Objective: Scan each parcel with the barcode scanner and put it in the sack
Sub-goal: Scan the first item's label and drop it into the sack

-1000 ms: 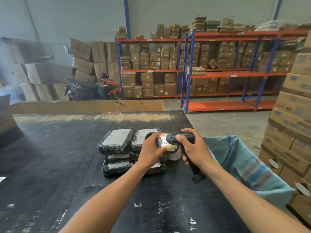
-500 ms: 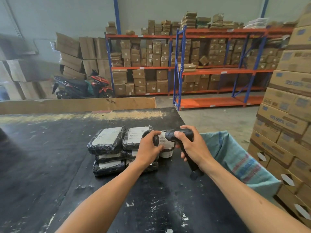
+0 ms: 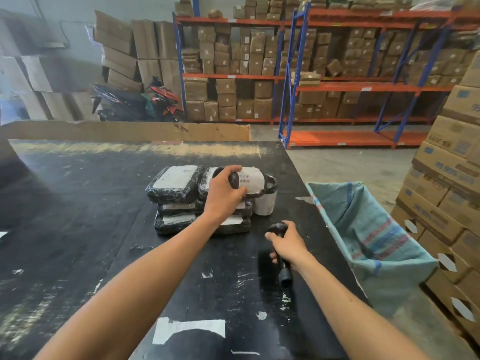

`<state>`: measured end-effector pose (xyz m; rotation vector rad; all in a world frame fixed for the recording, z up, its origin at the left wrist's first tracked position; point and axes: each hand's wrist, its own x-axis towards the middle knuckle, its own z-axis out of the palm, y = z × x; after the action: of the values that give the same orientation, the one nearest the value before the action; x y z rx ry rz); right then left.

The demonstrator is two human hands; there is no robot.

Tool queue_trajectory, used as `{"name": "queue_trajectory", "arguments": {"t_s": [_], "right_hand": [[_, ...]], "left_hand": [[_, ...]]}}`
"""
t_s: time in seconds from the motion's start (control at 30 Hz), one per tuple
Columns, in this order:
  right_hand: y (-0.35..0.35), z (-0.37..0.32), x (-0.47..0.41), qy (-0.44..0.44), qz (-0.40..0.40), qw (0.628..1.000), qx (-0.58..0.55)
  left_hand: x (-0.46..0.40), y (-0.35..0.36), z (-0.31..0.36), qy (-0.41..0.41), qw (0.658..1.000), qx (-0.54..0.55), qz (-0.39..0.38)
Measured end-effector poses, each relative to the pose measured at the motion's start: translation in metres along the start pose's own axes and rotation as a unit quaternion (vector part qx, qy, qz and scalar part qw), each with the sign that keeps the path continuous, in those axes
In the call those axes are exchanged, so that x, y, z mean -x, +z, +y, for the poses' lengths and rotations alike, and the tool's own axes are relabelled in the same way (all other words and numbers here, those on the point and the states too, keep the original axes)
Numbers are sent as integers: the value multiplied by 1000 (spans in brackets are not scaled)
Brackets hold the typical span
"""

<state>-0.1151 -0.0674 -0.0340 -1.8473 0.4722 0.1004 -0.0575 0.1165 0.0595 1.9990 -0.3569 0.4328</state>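
Observation:
My left hand (image 3: 224, 194) grips a black-wrapped parcel (image 3: 250, 181) with a white barcode label, held above the right side of a stack of several similar parcels (image 3: 175, 197) on the black table (image 3: 78, 229). My right hand (image 3: 287, 242) holds the black barcode scanner (image 3: 281, 258) low against the table, head pointing away, well below and to the right of the parcel. The open teal woven sack (image 3: 368, 229) hangs at the table's right edge.
A small white-labelled parcel (image 3: 265, 202) stands just right of the stack. Stacked cardboard boxes (image 3: 446, 193) rise to the right of the sack. A cardboard sheet (image 3: 124, 131) lines the table's far edge; shelving and a motorbike stand behind.
My right hand has dropped the scanner from the parcel's label down to the table, nearer me. My left hand still holds the parcel over the stack. The scanner's light no longer shows.

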Motion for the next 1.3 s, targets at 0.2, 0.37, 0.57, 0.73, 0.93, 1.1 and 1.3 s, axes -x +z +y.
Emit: {"name": "queue_trajectory", "arguments": {"t_s": [0.2, 0.37, 0.57, 0.73, 0.93, 1.1, 1.3], "right_hand": [[21, 26, -11, 38, 3, 999, 34], [17, 31, -16, 13, -3, 995, 100], [-27, 15, -5, -86, 38, 978, 189], [-96, -2, -32, -250, 68, 958, 125], [-174, -6, -87, -296, 32, 939, 171], [-229, 23, -125, -280, 82, 942, 166], [-279, 76, -182, -209, 92, 962, 151]], "left_hand": [[13, -2, -7, -36, 998, 37, -27], [16, 2, -13, -66, 992, 80, -77], [-1, 33, -14, -83, 986, 100, -104], [-28, 84, 8, -98, 978, 124, -140], [-62, 178, 39, -97, 953, 171, -229], [-81, 254, 50, -72, 944, 202, -249], [-84, 331, 23, -73, 981, 75, -164]]}}
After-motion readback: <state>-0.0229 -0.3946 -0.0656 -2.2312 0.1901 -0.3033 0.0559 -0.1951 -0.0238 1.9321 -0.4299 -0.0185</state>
